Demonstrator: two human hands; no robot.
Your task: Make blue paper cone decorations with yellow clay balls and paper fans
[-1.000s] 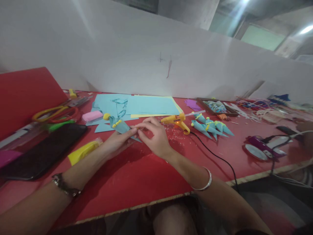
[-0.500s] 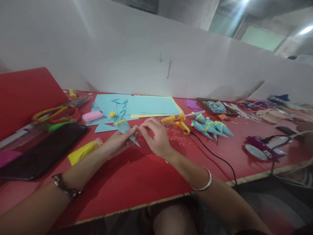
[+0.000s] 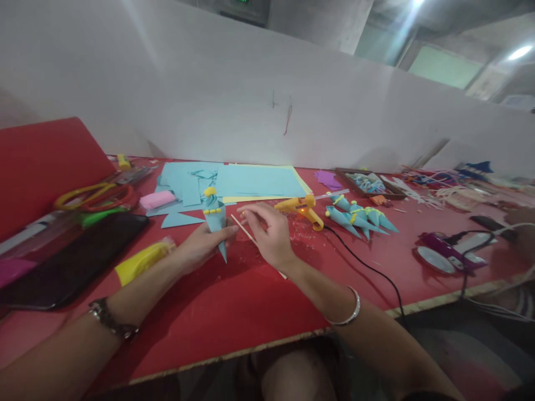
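Observation:
My left hand [image 3: 203, 242] is closed around a light blue paper cone [image 3: 216, 224], held point down above the red table. The cone bears a band of small yellow balls, a twisted blue top and a larger yellow ball at its tip. Close by on the right, my right hand [image 3: 270, 234] is closed with a thin wooden stick [image 3: 246, 233] running slantwise through it. The stick's far end comes out below the wrist. At the fingertips shows a tiny yellow speck, too small to name.
A yellow glue gun [image 3: 304, 207] with a glowing light trails its black cord [image 3: 368, 259] off the table's front edge. Several finished blue cones [image 3: 361, 218] lie right. Blue paper sheets [image 3: 259, 181] are behind; a black phone [image 3: 75, 262], scissors [image 3: 86, 196] and yellow packet [image 3: 142, 260] sit left.
My left hand has turned the cone more upright. My right fingers have drawn slightly apart from it, and most of the wooden stick has come into view.

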